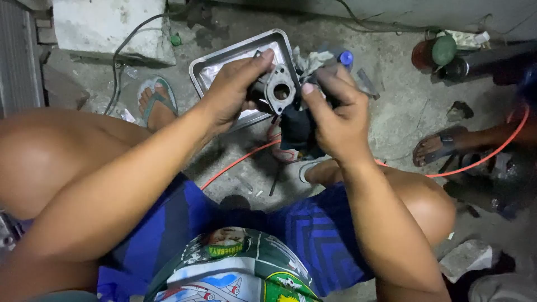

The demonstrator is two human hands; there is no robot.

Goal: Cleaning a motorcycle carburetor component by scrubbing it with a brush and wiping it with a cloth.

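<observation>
A grey metal engine part [278, 89], a small cast body with a flat flange and a round bore facing the camera, is held above the concrete floor [403, 106], in front of the squatting person's knees. The left hand [232, 92] grips it from the left, fingers curled around its side and the thumb lying along the top edge of the flange. The right hand [335, 120] is closed around a dark cloth [296, 130], which hangs below the part and touches its lower right side; the right thumb presses near the flange edge. Both hands are thus closed in a grasp, the left on the part, the right on the cloth.

Directly behind the part, a rectangular metal tray [204, 70] rests on the floor, partly hidden by the left hand. A crumpled pale rag [307, 59] and a small blue cap [346, 57] lie just beside the tray's right corner. An orange hose [238, 162] runs across the floor beneath the hands and curves away to the right.

The person's own sandalled foot [155, 103] shows at the left, near a black cable [124, 47] and a pale concrete block [112, 25]. At the right edge, another person's sandalled foot [442, 145] rests on the floor, well apart from the hands. A round green lid [444, 50] lies among dark objects in the upper right corner.
</observation>
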